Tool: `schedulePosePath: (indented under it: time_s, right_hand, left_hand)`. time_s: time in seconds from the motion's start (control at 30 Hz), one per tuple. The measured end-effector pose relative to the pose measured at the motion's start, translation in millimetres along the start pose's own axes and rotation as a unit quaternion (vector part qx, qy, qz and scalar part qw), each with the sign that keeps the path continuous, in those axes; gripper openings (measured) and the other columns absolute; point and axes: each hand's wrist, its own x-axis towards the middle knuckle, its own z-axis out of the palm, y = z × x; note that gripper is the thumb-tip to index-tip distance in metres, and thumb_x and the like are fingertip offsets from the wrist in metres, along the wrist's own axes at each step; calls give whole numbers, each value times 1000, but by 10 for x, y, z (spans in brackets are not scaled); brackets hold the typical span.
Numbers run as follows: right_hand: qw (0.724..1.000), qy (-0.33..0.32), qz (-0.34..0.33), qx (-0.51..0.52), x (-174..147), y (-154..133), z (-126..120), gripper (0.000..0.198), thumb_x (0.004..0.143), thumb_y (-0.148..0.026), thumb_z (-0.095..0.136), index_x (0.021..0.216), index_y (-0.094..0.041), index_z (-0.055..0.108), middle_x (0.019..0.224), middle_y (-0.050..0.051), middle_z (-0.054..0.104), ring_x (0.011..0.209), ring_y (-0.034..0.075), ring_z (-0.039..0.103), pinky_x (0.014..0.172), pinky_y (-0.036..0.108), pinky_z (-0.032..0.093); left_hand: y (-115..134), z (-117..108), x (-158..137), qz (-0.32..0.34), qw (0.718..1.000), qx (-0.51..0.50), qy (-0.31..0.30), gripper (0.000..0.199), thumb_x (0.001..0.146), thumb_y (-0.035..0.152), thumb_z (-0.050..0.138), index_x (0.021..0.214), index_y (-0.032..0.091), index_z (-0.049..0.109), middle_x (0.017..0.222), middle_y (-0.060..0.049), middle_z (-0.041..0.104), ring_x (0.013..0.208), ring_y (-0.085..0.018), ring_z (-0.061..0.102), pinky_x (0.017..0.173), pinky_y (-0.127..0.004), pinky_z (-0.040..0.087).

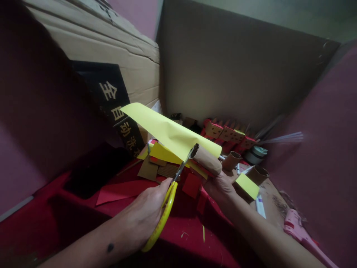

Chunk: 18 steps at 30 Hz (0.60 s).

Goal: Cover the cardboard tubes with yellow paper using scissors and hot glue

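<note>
My left hand (149,208) is closed around the yellow handles of a pair of scissors (163,219). The blades point up and away, at the near edge of a large sheet of yellow paper (170,132) beside the mouth of a brown cardboard tube (206,160). My right hand (220,186) grips that tube from below, with the paper against its far side. Part of the sheet curls at the right; its other end sticks out freely to the left. The fingers under the tube are mostly hidden.
Cardboard scraps (149,169) and red paper (122,191) lie on the red cloth (184,230). At the right are another tube (232,160), a tube with yellow paper (248,186) and a pink glue gun (297,227). Small cardboard figures (228,133) stand behind. A big carton (139,67) rises at left.
</note>
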Motion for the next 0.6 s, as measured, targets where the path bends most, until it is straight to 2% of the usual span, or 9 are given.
schedulePosePath:
  time_s: [0.1,0.27,0.37,0.5,0.6]
  right_hand:
    - [1000,6,1,8,1,16,11,46,63,-8,70,105,-27,68,98,0,76,106,26,67,91,43,55]
    - [999,40,1,21,10,15,-3,37,68,-11,69,102,-26,69,99,1,76,106,25,67,93,43,54]
    - [999,45,-5,16,16,-1,-24,38,67,-11,69,102,-27,69,102,0,76,106,25,67,93,43,54]
    - [999,45,-3,3,9,-38,-28,41,66,-10,69,103,-28,69,101,1,76,104,25,68,92,44,55]
    - [998,58,-8,12,-3,-44,-48,40,65,-10,69,101,-27,69,97,1,76,103,26,69,91,44,55]
  left_hand:
    - [19,-9,33,11,999,41,1,30,90,46,34,79,23,49,51,4,47,47,-15,42,47,-28,31]
    - [133,-8,30,29,982,188,-5,3,82,27,42,83,24,42,53,6,41,50,-15,37,50,-28,26]
    - [135,-5,44,26,970,241,0,8,78,25,45,85,24,41,57,5,41,53,-16,40,52,-29,27]
    - [55,60,98,63,970,236,11,16,75,28,48,90,24,43,56,6,40,51,-16,38,51,-30,26]
    - [-1,164,153,-34,989,138,35,17,80,41,42,77,24,43,53,5,38,47,-16,37,48,-30,28]
